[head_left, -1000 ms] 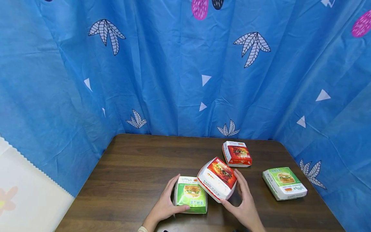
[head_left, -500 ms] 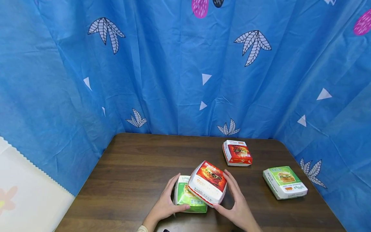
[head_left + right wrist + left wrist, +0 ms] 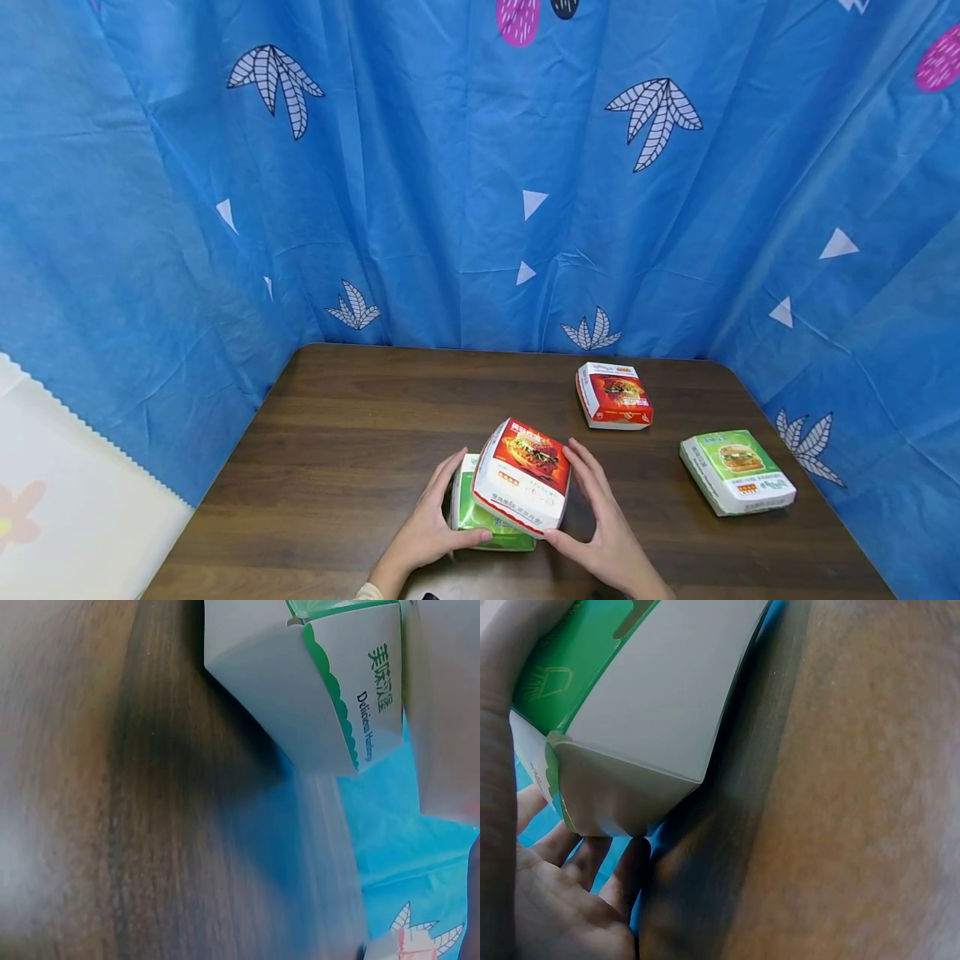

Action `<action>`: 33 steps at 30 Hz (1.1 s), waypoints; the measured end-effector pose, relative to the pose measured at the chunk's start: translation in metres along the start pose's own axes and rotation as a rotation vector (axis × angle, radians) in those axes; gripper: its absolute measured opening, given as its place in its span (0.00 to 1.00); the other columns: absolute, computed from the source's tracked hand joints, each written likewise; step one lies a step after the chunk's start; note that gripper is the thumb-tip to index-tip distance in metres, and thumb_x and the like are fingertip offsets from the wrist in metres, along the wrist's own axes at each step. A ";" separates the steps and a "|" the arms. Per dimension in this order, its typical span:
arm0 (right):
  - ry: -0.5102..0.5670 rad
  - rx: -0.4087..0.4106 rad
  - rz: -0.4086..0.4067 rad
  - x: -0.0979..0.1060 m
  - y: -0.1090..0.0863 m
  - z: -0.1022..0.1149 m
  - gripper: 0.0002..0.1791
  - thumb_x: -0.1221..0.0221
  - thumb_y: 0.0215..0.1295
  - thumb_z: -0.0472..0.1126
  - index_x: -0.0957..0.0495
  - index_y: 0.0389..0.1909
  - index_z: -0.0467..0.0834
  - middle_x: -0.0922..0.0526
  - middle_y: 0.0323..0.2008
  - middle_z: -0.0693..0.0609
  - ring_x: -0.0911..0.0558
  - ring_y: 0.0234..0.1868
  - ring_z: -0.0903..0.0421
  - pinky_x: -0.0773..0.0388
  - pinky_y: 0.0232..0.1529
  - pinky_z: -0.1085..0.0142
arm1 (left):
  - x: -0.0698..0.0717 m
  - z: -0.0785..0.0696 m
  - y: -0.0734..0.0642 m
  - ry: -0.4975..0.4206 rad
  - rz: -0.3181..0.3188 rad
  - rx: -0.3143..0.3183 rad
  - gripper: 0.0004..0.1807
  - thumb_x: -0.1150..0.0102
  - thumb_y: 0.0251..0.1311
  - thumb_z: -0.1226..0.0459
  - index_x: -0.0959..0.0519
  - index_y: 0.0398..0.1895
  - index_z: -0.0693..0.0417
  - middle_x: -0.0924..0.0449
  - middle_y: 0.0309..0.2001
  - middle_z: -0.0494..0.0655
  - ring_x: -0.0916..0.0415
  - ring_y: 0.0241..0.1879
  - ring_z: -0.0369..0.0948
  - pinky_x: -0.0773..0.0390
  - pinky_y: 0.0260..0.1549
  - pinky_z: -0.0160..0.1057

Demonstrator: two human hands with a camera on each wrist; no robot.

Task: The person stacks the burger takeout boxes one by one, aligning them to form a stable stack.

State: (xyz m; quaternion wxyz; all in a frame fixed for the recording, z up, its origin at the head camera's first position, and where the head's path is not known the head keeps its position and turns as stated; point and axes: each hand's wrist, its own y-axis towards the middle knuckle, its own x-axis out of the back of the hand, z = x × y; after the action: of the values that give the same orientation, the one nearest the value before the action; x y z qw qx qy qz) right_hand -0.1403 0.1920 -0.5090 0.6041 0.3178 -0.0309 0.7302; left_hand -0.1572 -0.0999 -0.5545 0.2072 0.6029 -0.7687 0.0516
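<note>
A green-and-white burger box (image 3: 467,510) lies on the table near the front. My left hand (image 3: 427,535) grips it, thumb at the near side and fingers along the left side. Above it, slightly turned and tilted, is a red-and-white burger box (image 3: 521,479) that my right hand (image 3: 613,546) holds by its right side. The red box covers much of the green one's top in the head view. The left wrist view has the green box's white side with fingers behind its corner. In the right wrist view, the red box's pale side (image 3: 450,712) stands close over the green box (image 3: 300,697).
Another red burger box (image 3: 615,396) stands at the back right of the dark wooden table (image 3: 360,433). A second green burger box (image 3: 738,472) rests near the right edge. A blue patterned curtain (image 3: 450,167) hangs behind the table and along its sides.
The right hand has carried the red burger box leftward over the green one, turning it a little straighter. The left hand has stayed on the green box.
</note>
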 end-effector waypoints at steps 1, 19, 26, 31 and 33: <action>0.023 0.006 0.001 -0.001 0.001 0.000 0.56 0.23 0.55 0.46 0.46 0.81 0.55 0.49 0.81 0.51 0.44 0.76 0.68 0.37 0.69 0.71 | 0.000 0.000 0.000 0.002 0.000 0.000 0.66 0.15 0.41 0.48 0.46 0.83 0.45 0.42 0.78 0.41 0.40 0.74 0.43 0.39 0.72 0.47; -0.049 0.021 0.078 -0.007 0.009 0.011 0.55 0.27 0.60 0.49 0.49 0.83 0.51 0.48 0.83 0.53 0.46 0.80 0.64 0.31 0.67 0.38 | -0.002 0.003 0.002 -0.009 -0.020 -0.087 0.62 0.14 0.40 0.48 0.43 0.80 0.32 0.39 0.76 0.37 0.39 0.74 0.41 0.37 0.71 0.45; -0.049 0.059 0.123 -0.007 0.012 0.011 0.55 0.29 0.61 0.49 0.51 0.83 0.53 0.50 0.83 0.55 0.48 0.81 0.63 0.32 0.69 0.42 | -0.002 0.005 0.002 0.027 -0.043 -0.184 0.60 0.15 0.42 0.49 0.41 0.80 0.38 0.37 0.75 0.42 0.37 0.73 0.42 0.36 0.71 0.43; -0.032 0.065 0.150 -0.008 0.014 0.014 0.55 0.30 0.62 0.48 0.53 0.84 0.52 0.51 0.83 0.54 0.49 0.81 0.63 0.33 0.67 0.34 | -0.002 0.007 0.002 0.024 -0.043 -0.178 0.60 0.14 0.41 0.50 0.41 0.79 0.38 0.37 0.75 0.42 0.37 0.73 0.42 0.36 0.71 0.43; -0.017 0.052 0.163 -0.009 0.014 0.015 0.54 0.31 0.63 0.49 0.54 0.84 0.53 0.52 0.84 0.55 0.50 0.81 0.64 0.34 0.66 0.32 | -0.002 0.008 0.001 0.023 -0.042 -0.181 0.60 0.14 0.41 0.50 0.40 0.79 0.38 0.37 0.75 0.42 0.37 0.73 0.41 0.37 0.71 0.42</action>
State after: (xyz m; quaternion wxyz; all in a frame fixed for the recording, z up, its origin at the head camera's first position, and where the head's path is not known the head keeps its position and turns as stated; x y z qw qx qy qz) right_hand -0.1456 0.1741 -0.4965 0.5338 0.3358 -0.0428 0.7749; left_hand -0.1600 -0.1000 -0.5621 0.2705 0.5971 -0.7550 -0.0153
